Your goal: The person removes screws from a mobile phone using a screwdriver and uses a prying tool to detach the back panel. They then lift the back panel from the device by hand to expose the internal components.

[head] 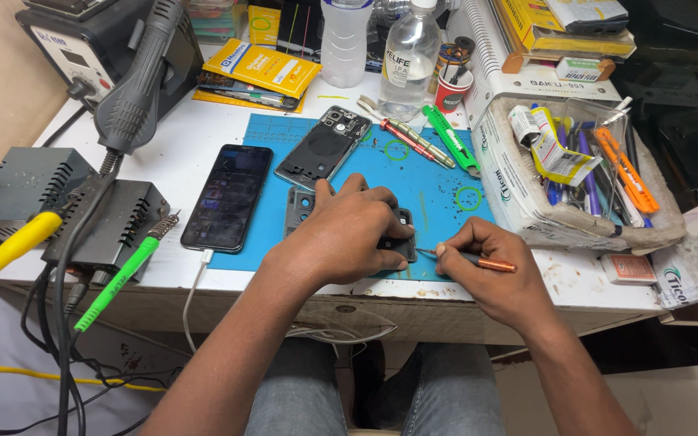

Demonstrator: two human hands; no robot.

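Left hand [347,226] on phone frame [300,203]

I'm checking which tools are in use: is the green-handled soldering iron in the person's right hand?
No: the right hand holds a thin copper-coloured tool, while the green-handled soldering iron rests in its stand at the table's left edge.

Clear bottle [409,56], green cutter [451,139]

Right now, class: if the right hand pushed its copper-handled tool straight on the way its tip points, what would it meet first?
The right hand aims its copper-handled tool leftward; it would probably meet the dark phone part under the left hand first, already about touching.
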